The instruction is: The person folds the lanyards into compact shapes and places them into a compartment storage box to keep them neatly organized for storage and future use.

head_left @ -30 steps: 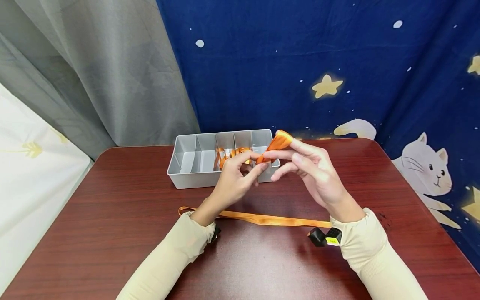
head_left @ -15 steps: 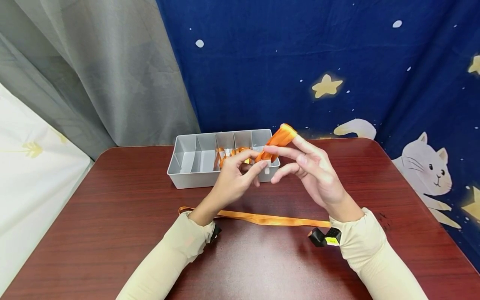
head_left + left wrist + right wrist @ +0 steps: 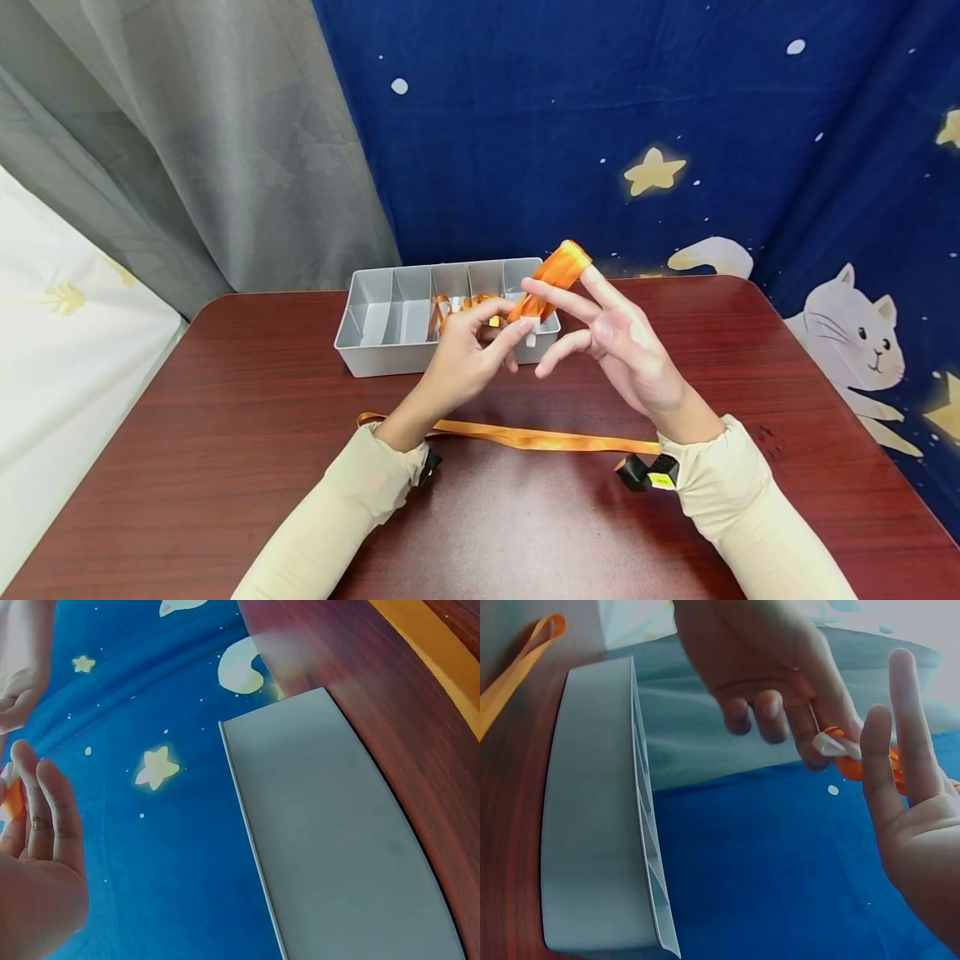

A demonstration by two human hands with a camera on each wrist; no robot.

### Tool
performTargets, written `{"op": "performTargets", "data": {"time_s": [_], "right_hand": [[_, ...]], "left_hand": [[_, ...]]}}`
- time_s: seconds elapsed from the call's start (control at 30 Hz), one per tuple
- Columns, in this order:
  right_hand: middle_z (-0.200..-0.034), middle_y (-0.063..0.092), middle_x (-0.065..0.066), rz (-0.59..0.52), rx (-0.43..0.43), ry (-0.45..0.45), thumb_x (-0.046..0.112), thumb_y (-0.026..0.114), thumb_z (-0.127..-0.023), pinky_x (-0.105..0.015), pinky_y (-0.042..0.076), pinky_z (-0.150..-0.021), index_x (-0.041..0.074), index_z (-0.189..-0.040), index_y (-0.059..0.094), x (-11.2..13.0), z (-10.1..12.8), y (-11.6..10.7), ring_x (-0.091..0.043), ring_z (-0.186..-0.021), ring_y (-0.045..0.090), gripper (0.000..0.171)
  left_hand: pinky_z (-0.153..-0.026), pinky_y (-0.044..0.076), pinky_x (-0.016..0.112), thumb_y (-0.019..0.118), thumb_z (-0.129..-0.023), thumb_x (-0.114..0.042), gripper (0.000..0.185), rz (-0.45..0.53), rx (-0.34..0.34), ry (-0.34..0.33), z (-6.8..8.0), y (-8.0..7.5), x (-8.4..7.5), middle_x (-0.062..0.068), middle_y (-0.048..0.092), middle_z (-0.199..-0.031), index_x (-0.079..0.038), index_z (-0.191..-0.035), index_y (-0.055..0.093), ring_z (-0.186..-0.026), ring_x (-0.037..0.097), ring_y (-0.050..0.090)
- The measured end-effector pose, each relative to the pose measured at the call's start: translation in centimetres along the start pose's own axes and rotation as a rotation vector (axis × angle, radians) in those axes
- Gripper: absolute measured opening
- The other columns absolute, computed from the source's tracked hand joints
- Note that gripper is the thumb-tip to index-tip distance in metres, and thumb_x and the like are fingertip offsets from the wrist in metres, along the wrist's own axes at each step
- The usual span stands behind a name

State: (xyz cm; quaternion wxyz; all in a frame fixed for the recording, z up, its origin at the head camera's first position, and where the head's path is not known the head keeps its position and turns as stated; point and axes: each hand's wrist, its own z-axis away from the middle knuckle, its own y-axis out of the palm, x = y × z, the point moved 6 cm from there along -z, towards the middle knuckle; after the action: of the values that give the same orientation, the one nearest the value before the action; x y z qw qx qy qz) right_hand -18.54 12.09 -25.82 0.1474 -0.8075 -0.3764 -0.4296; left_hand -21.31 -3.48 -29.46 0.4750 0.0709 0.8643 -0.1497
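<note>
An orange ribbon lanyard [image 3: 558,273] is bunched in several layers above the table, in front of the box's right end. My left hand [image 3: 471,342] pinches its lower end between thumb and index finger, beside a white clip-like piece [image 3: 531,336]. The loop's upper end passes over the index fingertip of my right hand [image 3: 633,354], whose fingers are spread and mostly straight. In the right wrist view the white piece [image 3: 832,746] sticks out by the left hand's fingertips. Only a bit of orange lanyard [image 3: 13,799] shows in the left wrist view.
Behind the hands stands a grey divided box [image 3: 386,361], with orange lanyards [image 3: 446,310] in its middle compartments. Another orange strap [image 3: 525,439] lies across the table [image 3: 247,433] beneath the wrists. Curtains [image 3: 525,125] hang behind the table.
The right index finger has moved up and slightly right, stretching the orange loop longer. The white piece has come into view by the left thumb. The left hand has hardly moved.
</note>
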Motion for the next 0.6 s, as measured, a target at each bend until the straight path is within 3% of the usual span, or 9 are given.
{"op": "performTargets", "data": {"time_s": [0.2,0.3,0.47,0.6], "right_hand": [[-0.151,0.042,-0.023,0.168,-0.016,-0.023,0.028,0.052,-0.104,-0.042,0.050,-0.096,0.004,-0.159,0.014,-0.31,0.06,-0.18,-0.040,-0.075,0.071,0.070],[-0.150,0.043,-0.021,0.232,-0.026,-0.006,0.025,0.054,-0.103,-0.037,0.053,-0.091,0.006,-0.159,0.016,-0.53,0.30,-0.24,-0.041,-0.076,0.070,0.070],[-0.151,0.042,-0.022,0.304,-0.020,0.008,0.015,0.057,-0.102,-0.034,0.055,-0.084,0.006,-0.158,0.021,-0.77,0.41,-0.25,-0.035,-0.081,0.071,0.068],[-0.150,0.044,-0.019,0.404,-0.028,0.012,0.016,0.059,-0.101,-0.031,0.055,-0.080,0.007,-0.157,0.027,-0.91,0.52,-0.29,-0.029,-0.082,0.072,0.065]], "left_hand": [[-0.046,0.049,0.031,0.064,-0.097,-0.008,0.014,0.023,0.014,-0.037,0.05,-0.16,0.04,0.011,0.065,-0.083,0.000,-0.108,0.067,-0.051,0.031,0.063],[-0.048,0.051,0.032,0.064,-0.097,-0.008,0.016,0.048,0.026,-0.073,0.14,-0.17,0.22,0.014,0.066,-0.074,0.001,-0.110,0.067,-0.051,0.027,0.063],[-0.056,0.057,0.037,0.063,-0.097,-0.007,0.018,0.128,0.040,-0.136,0.11,-0.15,0.36,0.020,0.065,-0.073,0.005,-0.109,0.068,-0.055,0.021,0.064],[-0.059,0.058,0.039,0.062,-0.097,-0.007,0.018,0.201,0.065,-0.212,0.02,-0.07,0.49,0.018,0.067,-0.080,0.007,-0.107,0.067,-0.060,0.019,0.066]]}}
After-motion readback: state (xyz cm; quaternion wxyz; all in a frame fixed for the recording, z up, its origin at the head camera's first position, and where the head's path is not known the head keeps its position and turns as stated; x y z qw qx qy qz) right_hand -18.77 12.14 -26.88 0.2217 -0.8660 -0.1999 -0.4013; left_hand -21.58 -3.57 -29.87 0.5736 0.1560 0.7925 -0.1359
